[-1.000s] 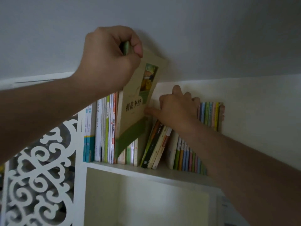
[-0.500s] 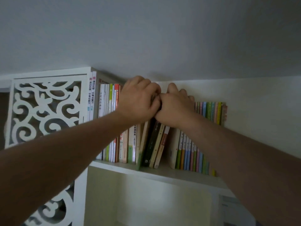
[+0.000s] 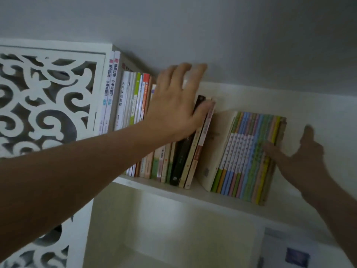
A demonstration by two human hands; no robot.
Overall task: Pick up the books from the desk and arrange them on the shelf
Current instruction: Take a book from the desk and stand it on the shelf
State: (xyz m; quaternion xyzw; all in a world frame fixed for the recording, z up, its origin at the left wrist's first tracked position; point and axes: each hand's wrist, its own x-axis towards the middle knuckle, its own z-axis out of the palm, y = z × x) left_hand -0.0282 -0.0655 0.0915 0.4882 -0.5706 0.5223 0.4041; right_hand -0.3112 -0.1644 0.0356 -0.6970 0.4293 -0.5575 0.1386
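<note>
The left hand lies flat on the tops of the books in the middle of the row, with its fingers straight and spread a little. It grips nothing; it just presses, and I think that is to keep those books from tipping over. Its thumb touches the top of a thin pink-spined book that leans to the right, next to a black book that leans the same way. The right hand is at the far end of the row, fingers straight and apart, thumb pointing up. Its fingertips touch the last of the thin colourful books, likely to push the group left and close the row up. A cream book leans between the two groups, with a gap still open near its foot. All these books stand on the white shelf, so the one being put away seems to be in the row already, though I cannot tell which it is. Tall white books stand beside the curly white side panel. The desk is not in view. What is left is to stand the leaning books up straight.
</note>
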